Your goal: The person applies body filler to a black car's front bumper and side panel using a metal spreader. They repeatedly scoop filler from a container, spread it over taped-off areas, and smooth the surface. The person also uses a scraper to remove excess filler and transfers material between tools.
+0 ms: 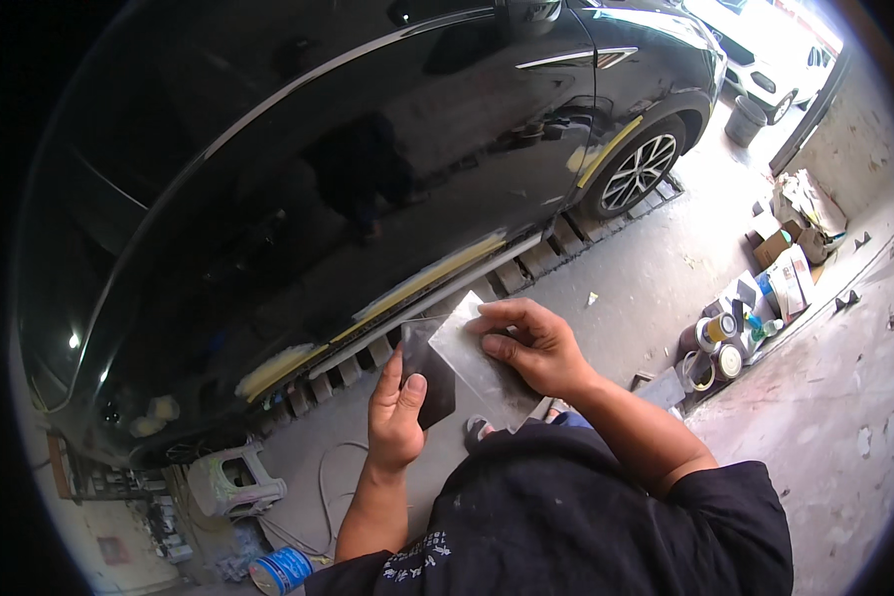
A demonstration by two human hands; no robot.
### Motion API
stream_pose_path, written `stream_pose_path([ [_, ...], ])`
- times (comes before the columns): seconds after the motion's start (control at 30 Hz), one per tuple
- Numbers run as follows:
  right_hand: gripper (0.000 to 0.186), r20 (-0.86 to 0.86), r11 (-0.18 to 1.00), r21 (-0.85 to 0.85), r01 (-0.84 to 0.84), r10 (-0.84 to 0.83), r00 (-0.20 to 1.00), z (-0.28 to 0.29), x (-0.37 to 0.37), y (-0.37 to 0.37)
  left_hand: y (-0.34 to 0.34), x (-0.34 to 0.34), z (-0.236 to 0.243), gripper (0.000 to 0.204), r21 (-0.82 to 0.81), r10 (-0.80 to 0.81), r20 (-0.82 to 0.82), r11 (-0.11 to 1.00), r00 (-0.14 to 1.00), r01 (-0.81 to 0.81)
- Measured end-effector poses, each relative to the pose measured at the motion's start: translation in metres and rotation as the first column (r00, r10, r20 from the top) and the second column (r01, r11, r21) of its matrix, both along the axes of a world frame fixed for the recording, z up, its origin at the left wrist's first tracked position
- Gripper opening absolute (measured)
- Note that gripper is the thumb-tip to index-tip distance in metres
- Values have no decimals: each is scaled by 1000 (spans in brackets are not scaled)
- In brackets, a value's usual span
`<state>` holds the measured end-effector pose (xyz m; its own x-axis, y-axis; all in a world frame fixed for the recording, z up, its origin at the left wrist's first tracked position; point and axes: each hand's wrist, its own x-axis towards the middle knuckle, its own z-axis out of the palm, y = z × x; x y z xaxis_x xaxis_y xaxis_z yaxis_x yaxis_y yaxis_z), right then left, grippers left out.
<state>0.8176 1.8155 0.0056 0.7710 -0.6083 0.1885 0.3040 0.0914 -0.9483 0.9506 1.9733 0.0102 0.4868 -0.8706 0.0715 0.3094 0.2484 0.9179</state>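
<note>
My left hand (397,412) grips a dark flat sheet (432,387) upright below the car's lower door. My right hand (521,343) pinches a pale, shiny grey flat sheet (467,358) between thumb and fingers; it overlaps the right edge of the dark one. Just beyond both hands is a black car (348,179) with yellowish filler strips (417,288) along its lower body and another patch (606,149) by the front wheel arch.
A plastic stool (238,482), a hose (323,497) and a blue can (280,568) lie lower left. Cans (725,363) and cardboard (773,248) line the right wall (854,139). A bucket (745,124) stands near a white car (760,65) at top right.
</note>
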Motion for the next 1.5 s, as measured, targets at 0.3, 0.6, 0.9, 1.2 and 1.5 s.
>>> stream_pose_path([
  [0.3,34,36,981,184,63,-71,997,10,5,-6,-4,-13,2,48,-28,81,-56,996,995,-82],
  [0.6,42,119,930,366,-5,-42,992,-4,-1,-14,-8,-9,18,50,-84,13,-353,995,936,-45],
  [0.9,35,-90,990,48,-135,139,986,-14,-14,27,-18,-8,14,49,-197,110,-143,971,984,-137],
  [1.2,29,-84,926,-372,-71,43,996,22,-1,0,-13,1,22,47,-88,-12,-99,996,995,4],
  [1.5,22,-171,756,-631,-174,84,982,21,1,-23,3,32,33,42,348,-232,464,935,855,65],
])
